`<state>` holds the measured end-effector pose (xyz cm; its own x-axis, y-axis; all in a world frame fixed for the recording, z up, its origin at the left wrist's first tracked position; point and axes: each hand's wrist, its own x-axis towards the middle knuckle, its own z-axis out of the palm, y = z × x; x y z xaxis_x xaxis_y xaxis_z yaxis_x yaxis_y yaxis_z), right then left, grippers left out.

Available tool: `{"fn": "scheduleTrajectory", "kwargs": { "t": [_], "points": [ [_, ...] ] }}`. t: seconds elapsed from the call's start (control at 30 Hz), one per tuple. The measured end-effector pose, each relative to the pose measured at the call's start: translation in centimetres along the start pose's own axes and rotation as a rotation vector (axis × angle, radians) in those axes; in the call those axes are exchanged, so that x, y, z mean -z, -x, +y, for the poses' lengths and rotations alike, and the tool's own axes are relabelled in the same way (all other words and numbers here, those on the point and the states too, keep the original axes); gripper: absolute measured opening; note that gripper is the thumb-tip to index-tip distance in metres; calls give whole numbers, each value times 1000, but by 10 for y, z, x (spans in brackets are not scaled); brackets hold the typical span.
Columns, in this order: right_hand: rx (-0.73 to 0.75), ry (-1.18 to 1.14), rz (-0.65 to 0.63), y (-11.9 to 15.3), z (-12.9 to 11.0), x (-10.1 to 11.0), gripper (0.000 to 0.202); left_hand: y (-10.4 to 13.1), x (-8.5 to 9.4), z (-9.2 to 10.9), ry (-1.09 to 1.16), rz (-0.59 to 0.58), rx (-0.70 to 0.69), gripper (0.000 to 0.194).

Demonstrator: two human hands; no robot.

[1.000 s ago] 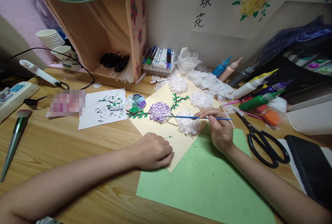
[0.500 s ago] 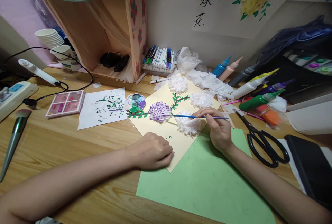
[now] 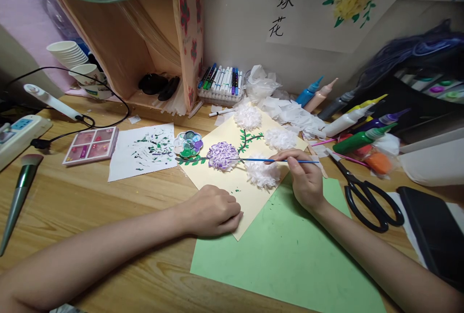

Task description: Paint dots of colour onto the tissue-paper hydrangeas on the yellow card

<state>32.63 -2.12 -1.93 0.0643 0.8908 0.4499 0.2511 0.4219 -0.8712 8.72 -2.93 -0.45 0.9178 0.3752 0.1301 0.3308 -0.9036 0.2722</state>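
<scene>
My right hand [image 3: 304,177] pinches a thin blue paintbrush [image 3: 261,160], whose tip points left at the purple-tinted paper flower [image 3: 223,156]. Three white fluffy flowers, one of them [image 3: 263,174] just under the brush, sit on the cream sheet [image 3: 224,197] among painted green stems. Curled into a loose fist, my left hand [image 3: 215,211] rests on the lower left edge of that sheet; nothing shows in it. A flower-shaped palette [image 3: 188,144] with green and purple paint lies at the sheet's left corner.
Under the cream sheet is a green sheet [image 3: 282,264]. Black scissors [image 3: 373,202] and paint bottles [image 3: 366,139] are at the right. Left are a paint-smeared paper [image 3: 145,153], a pink case [image 3: 92,145] and a makeup brush [image 3: 21,197]. Markers [image 3: 221,83] stand behind.
The brush has tilted slightly, its tip shifting up a little beside the purple flower. My left hand stays in place, and the view has shifted very slightly.
</scene>
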Motion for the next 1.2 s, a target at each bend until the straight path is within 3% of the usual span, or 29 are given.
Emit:
{"fn": "scheduleTrajectory", "kwargs": {
  "t": [0.13,0.3,0.47,0.67,0.83,1.07,1.2],
  "points": [
    [-38,-110,124,-1,5,1,19,0,0,0,-4,7,-6,31],
    [-86,-108,56,-1,7,0,20,0,-1,0,-1,4,-2,31],
    [-57,-99,162,-2,6,1,19,0,-2,0,-5,-1,-4,32],
    [-89,-131,69,-2,7,0,19,0,-1,0,3,-5,-1,32],
    [-54,-101,159,-2,4,-1,19,0,-2,-1,2,-1,-2,32],
    [-74,-142,77,-1,6,0,17,0,-1,0,-6,10,-6,31],
    [-91,-111,147,-3,5,0,18,0,-1,0,-11,5,-7,31]
  ]
}}
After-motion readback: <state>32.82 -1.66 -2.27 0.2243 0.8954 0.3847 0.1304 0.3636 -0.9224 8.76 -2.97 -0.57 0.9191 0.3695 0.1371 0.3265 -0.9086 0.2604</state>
